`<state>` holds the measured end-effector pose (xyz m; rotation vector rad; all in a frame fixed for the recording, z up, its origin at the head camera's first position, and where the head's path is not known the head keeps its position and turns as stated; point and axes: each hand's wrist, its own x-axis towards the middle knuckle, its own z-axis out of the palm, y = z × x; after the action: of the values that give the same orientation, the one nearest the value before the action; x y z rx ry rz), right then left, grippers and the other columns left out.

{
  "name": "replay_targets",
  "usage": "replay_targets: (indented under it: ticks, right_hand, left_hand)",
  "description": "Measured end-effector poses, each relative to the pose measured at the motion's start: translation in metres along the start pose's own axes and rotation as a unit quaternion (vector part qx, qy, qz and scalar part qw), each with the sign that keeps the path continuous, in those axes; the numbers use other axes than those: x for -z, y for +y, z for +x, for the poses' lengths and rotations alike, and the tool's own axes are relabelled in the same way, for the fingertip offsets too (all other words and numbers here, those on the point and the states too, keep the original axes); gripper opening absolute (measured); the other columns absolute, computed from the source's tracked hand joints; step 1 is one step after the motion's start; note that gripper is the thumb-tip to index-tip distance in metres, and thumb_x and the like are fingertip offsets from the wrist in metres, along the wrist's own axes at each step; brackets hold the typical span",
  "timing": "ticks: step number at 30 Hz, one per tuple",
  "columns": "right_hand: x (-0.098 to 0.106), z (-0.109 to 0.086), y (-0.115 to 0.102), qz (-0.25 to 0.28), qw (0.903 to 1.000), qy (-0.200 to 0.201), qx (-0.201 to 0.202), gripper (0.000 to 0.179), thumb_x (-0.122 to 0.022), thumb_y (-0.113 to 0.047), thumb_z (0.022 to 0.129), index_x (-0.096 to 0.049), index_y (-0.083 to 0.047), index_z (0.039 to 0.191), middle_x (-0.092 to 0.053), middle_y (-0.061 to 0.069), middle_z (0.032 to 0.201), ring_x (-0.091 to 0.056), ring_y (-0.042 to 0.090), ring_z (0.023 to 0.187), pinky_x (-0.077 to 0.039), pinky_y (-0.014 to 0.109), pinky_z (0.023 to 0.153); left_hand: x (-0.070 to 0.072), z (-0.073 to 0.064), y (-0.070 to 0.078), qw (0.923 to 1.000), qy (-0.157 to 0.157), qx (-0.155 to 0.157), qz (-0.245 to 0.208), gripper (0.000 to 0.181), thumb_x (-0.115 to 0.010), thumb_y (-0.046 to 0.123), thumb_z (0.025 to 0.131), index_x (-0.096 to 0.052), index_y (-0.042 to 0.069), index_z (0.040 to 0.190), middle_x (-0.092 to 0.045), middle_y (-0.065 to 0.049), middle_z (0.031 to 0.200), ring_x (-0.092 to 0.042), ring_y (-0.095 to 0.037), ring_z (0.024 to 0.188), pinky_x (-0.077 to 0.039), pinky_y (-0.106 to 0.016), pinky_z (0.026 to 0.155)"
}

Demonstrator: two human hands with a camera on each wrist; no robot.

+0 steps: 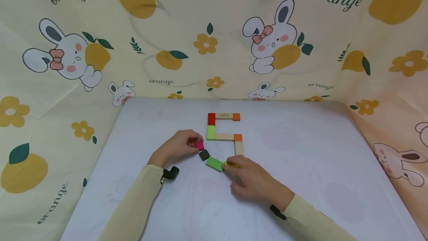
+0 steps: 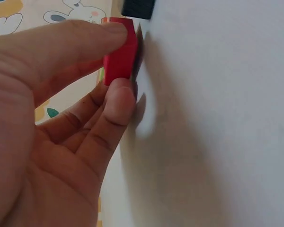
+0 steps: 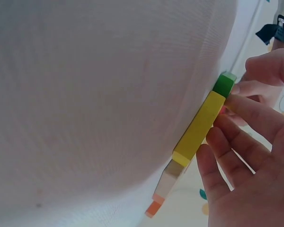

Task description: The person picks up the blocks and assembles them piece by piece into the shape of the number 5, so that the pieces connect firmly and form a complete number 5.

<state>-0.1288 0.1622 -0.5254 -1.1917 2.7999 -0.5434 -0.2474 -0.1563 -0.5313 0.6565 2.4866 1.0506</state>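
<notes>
My left hand (image 1: 177,146) pinches a small pinkish-red block (image 2: 119,61) between thumb and fingertip, low over the white tabletop. Close beside that block lies a dark block (image 1: 204,155). A green block (image 1: 214,164) follows it, set at a slant. With fingers extended, my right hand (image 1: 252,178) touches the side of a yellow block (image 3: 199,127); in the right wrist view the thumb stands away from it. The head view shows only a sliver of the yellow block, since the hand covers the rest. Behind the yellow block stands a plain wooden block (image 1: 239,148).
Farther back, a red block (image 1: 211,118), a light green block (image 1: 210,132), wooden blocks (image 1: 224,116) and orange blocks (image 1: 236,117) lie end to end in an angular line. A patterned cloth (image 1: 187,18) rises behind and beside the white tabletop (image 1: 301,159).
</notes>
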Motion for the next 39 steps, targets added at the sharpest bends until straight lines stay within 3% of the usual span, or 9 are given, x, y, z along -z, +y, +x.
replay_targets:
  ticks: [6,17,25,39]
  right_hand:
    - [0.002,-0.001,-0.003,0.002,0.9999,-0.012,-0.003,0.053,-0.077,-0.022,0.094,-0.070,-0.012,0.146,-0.061,0.006,0.141,-0.054,0.021,0.131,-0.055,0.040,0.104]
    - [0.005,-0.001,-0.003,-0.004,1.0000,-0.006,0.005,0.051,-0.077,-0.022,0.094,-0.071,-0.010,0.144,-0.062,0.006,0.138,-0.055,0.021,0.126,-0.056,0.040,0.101]
    - [0.005,-0.004,0.000,0.002,0.9998,0.016,0.015,0.049,-0.078,-0.020,0.094,-0.072,-0.009,0.141,-0.064,0.005,0.135,-0.056,0.021,0.126,-0.057,0.040,0.099]
    - [0.003,-0.005,0.003,0.000,0.9998,0.011,0.018,0.044,-0.076,-0.020,0.095,-0.075,-0.010,0.138,-0.064,0.006,0.138,-0.056,0.021,0.129,-0.055,0.041,0.104]
  left_hand:
    - [-0.002,-0.001,0.001,1.0000,-0.007,0.003,-0.006,0.034,-0.082,0.013,0.096,-0.077,0.013,0.130,-0.066,0.001,0.100,-0.061,-0.021,0.094,-0.056,-0.036,0.084]
    - [-0.008,0.000,0.001,0.9996,0.013,-0.011,0.023,0.030,-0.077,0.012,0.101,-0.078,0.014,0.131,-0.066,0.006,0.102,-0.061,-0.018,0.095,-0.056,-0.034,0.086]
    - [-0.011,0.002,0.004,0.9997,0.006,-0.013,0.019,0.033,-0.081,0.017,0.099,-0.078,0.014,0.132,-0.066,0.005,0.103,-0.061,-0.019,0.095,-0.056,-0.035,0.084]
    - [-0.010,0.001,0.007,0.9999,-0.002,-0.004,0.015,0.039,-0.088,0.018,0.093,-0.078,0.016,0.130,-0.065,0.003,0.104,-0.060,-0.019,0.096,-0.055,-0.035,0.081]
